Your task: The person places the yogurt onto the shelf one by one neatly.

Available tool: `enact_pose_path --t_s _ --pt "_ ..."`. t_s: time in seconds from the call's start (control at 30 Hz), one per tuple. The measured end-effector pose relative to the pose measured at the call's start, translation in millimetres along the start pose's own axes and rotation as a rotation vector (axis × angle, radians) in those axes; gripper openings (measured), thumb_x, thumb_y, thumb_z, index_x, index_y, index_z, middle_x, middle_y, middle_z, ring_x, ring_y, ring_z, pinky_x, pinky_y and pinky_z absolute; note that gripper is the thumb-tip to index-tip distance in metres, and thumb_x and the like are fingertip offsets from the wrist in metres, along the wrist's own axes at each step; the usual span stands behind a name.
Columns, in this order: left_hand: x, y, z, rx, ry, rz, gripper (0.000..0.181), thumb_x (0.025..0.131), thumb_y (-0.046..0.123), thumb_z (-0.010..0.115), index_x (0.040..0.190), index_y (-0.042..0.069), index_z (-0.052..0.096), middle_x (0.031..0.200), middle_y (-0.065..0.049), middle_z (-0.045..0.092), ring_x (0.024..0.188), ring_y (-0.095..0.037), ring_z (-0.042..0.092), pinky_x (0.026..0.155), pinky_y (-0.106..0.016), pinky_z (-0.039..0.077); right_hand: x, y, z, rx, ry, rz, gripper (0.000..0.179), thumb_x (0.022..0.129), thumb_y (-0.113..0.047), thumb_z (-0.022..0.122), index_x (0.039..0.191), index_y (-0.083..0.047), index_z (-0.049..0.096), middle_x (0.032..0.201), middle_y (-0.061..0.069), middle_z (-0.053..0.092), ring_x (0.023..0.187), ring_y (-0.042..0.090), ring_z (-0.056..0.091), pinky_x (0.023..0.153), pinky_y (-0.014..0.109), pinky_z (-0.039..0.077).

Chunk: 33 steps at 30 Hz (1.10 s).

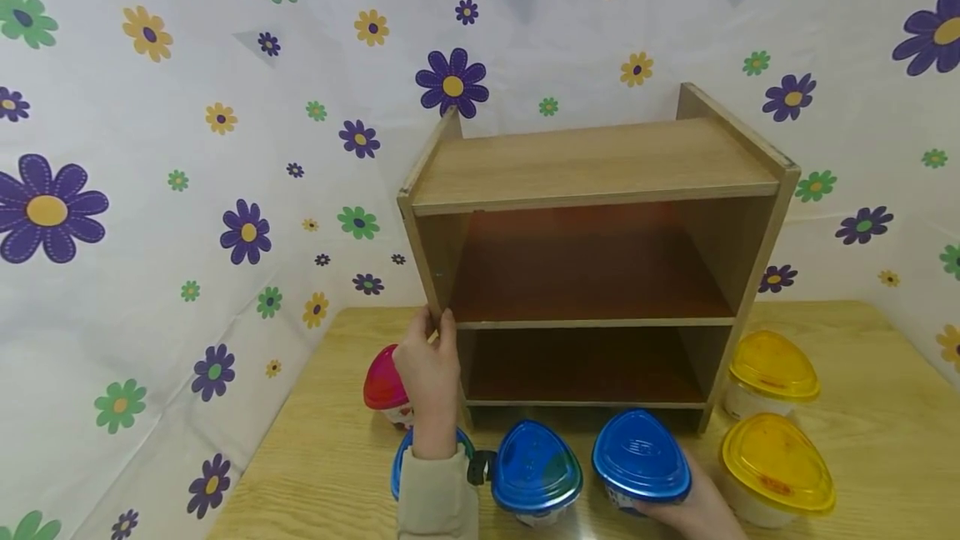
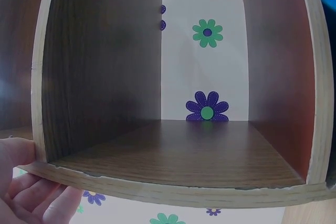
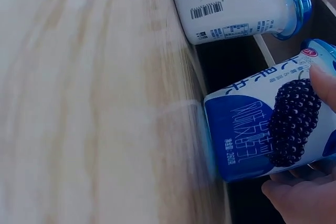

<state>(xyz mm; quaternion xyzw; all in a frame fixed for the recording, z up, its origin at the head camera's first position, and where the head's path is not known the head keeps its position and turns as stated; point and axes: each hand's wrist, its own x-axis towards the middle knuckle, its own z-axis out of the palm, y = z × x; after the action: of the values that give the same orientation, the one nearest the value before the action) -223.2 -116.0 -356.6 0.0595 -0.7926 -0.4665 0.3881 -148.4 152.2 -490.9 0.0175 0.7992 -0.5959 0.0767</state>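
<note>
My left hand (image 1: 432, 369) grips the front edge of the left side panel of a small wooden shelf (image 1: 592, 165). In the left wrist view the thumb lies on one side of the board and the fingers curl round the other. My right hand (image 1: 701, 502) holds a yogurt cup with a blue lid (image 1: 641, 455) in front of the shelf's lower right. The right wrist view shows blackberries printed on this yogurt cup (image 3: 278, 119), with thumb and fingers around it. Just left of it stands another blue-lidded yogurt cup (image 1: 536, 469).
A third blue-lidded cup (image 1: 398, 465) is partly hidden behind my left forearm. A cup with a pink lid (image 1: 384, 379) stands left of the shelf. Two yellow-lidded cups, one behind (image 1: 772, 367) and one in front (image 1: 777, 463), stand at the right on the wooden table (image 1: 300, 457).
</note>
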Motion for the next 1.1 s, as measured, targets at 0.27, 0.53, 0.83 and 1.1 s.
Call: enact_pose_path --t_s 0.27,0.53,0.83,1.1 --pt "-0.4 0.6 -0.5 -0.003 -0.007 -0.014 0.024 0.083 0.011 0.061 0.103 -0.002 0.061 0.101 -0.016 0.063 0.089 -0.03 0.061 0.068 -0.039 0.051 -5.1 -11 -2 -0.023 0.012 0.006 0.085 0.062 -0.021 0.08 0.129 0.0 0.031 0.122 0.023 0.046 0.106 0.034 0.048 0.087 0.051 0.04" --pt "-0.1 -0.1 -0.5 -0.004 -0.005 -0.003 0.024 0.083 0.011 0.061 0.103 -0.003 0.061 0.1 -0.017 0.063 0.089 -0.03 0.061 0.067 -0.04 0.051 -15.4 -43 -6 -0.05 0.049 0.053 0.088 0.065 -0.03 0.078 0.132 -0.003 0.028 0.124 0.022 0.044 0.108 0.035 0.047 0.084 0.052 0.042" --pt "0.7 -0.2 -0.1 0.003 -0.002 -0.001 0.026 0.083 0.012 0.062 0.105 -0.003 0.061 0.102 -0.017 0.062 0.09 -0.031 0.061 0.068 -0.041 0.051 -26.1 -96 -11 0.001 0.084 -0.034 0.08 0.071 -0.023 0.074 0.133 -0.005 0.026 0.127 0.021 0.042 0.109 0.036 0.045 0.085 0.051 0.042" --pt "0.8 -2.5 -0.3 0.007 0.011 0.012 0.025 0.083 0.011 0.061 0.103 -0.004 0.061 0.1 -0.019 0.063 0.088 -0.032 0.061 0.067 -0.041 0.051 -29.7 -127 -15 0.02 0.133 -0.125 0.074 0.075 -0.021 0.071 0.132 -0.005 0.028 0.126 0.02 0.043 0.109 0.035 0.045 0.085 0.05 0.043"
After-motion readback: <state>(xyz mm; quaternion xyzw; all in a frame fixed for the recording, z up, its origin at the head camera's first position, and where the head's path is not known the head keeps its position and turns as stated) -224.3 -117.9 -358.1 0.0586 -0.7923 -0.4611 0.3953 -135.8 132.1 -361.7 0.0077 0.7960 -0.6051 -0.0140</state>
